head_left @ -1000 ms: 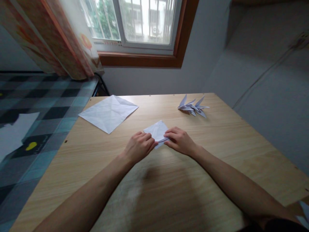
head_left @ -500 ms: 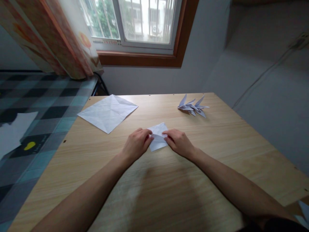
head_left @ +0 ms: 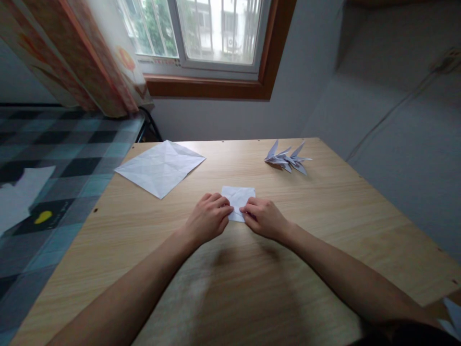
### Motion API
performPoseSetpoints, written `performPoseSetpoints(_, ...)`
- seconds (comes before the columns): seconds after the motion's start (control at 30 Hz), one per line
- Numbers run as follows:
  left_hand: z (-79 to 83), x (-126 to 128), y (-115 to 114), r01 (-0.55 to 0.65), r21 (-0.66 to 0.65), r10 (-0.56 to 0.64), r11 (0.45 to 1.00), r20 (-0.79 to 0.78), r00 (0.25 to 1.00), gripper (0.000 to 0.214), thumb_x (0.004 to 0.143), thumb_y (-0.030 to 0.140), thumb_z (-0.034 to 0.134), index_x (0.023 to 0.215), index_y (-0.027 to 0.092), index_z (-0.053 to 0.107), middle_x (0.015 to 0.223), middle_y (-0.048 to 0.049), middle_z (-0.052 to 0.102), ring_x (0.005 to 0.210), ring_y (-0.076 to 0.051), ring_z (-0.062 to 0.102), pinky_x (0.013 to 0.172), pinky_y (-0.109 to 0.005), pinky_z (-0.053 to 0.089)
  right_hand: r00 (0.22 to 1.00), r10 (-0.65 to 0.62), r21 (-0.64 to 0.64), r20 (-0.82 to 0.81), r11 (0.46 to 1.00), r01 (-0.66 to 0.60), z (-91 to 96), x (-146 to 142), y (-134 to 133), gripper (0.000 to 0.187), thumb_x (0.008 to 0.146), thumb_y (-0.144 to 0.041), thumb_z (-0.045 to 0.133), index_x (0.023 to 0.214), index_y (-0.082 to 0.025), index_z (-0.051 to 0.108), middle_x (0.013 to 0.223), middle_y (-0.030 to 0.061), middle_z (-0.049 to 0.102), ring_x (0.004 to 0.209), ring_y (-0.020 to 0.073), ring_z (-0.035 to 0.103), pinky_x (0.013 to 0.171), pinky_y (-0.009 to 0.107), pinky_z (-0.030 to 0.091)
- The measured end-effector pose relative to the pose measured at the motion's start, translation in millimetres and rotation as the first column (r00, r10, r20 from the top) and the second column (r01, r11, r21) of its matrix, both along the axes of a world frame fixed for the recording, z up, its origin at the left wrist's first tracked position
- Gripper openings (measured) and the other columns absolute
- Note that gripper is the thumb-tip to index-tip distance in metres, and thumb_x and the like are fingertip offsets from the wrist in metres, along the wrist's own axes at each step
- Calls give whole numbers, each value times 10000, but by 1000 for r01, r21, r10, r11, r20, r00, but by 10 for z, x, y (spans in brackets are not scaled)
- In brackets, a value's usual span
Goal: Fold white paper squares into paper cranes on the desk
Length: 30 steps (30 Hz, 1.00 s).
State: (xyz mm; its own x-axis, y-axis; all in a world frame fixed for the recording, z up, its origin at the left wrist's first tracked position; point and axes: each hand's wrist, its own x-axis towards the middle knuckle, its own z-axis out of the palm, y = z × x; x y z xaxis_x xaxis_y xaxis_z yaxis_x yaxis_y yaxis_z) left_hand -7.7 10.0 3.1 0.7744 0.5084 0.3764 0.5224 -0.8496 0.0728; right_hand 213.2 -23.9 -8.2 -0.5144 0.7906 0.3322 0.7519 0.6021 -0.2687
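Observation:
A small folded white paper (head_left: 238, 198) lies on the wooden table (head_left: 324, 226) in front of me. My left hand (head_left: 208, 219) has curled fingers pinching the paper's left near edge. On the right near edge my right hand (head_left: 262, 217) pinches the same paper with bent fingers. The near part of the paper is hidden under both sets of fingertips. Both forearms reach in from the bottom of the view.
A creased, unfolded white sheet (head_left: 160, 166) lies at the table's far left. Several folded paper pieces (head_left: 288, 158) sit at the far right. A bed with a checked cover (head_left: 46, 168) borders the table on the left; a wall and window (head_left: 201, 33) stand behind.
The folded paper has turned from a tilted diamond to lie square and flat. Both hands drew closer together along its near edge.

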Motion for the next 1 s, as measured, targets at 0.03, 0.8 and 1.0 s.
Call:
performPoseSetpoints(0.03,6,3,-3,-18,-2,18,1000,3,1000,162,867,172,569,920,195,720,946,-46,720,904,-226,615,810,-396,439,1000,19,-4,7,1000,-19,16,-20,-19,184,915,-179,559,865,-151,734,807,69,671,717,167,621,665,268,452)
performPoseSetpoints(0.8,11,-24,14,-61,-226,47,972,-65,997,438,853,457,606,1185,171,603,1404,-171,576,1340,-340,510,1116,-571,339,938,73,-137,-338,983,-126,-95,478,373,431,775,-11,541,1063,-248,757,1204,88,655,1103,233,605,1008,472,487)
performPoseSetpoints(1.0,42,-27,3,-62,-273,40,960,-86,996,439,819,374,598,1208,169,595,1431,-172,561,1373,-344,483,1140,-592,310,908,107,-274,-406,933,-233,-33,570,411,415,779,-37,579,1114,-215,748,1270,109,632,1214,222,586,1067,443,455)
